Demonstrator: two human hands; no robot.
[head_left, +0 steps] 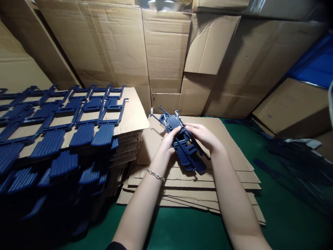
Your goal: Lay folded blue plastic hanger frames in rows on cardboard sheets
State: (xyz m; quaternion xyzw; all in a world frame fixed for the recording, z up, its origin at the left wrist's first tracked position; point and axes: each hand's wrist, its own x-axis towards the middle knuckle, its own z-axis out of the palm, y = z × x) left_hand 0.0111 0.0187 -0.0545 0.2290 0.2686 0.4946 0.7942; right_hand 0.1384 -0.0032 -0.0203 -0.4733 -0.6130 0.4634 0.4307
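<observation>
From my remote seat, through the head camera, I have the left hand (170, 140) clamped on a bundle of dark blue plastic parts (184, 162), its thumb lying on top, while the right hand (201, 135) grips the same bundle from its other side; I cannot tell how the fingers sit underneath. The bundle is in front of me, above a low pile of cardboard sheets (145, 149) on the green counter (187, 229), ribbed flat ends towards me and thin hooked arms pointing away. A chain bracelet (155, 174) circles the left wrist. To my left, a taller cardboard stack (132, 121) carries rows of similar blue frames (83, 133), their ribbed ends overhanging its near edge. More dark parts (299, 170) lie blurred on the counter at right, and cardboard boxes (166, 52) wall off the back
</observation>
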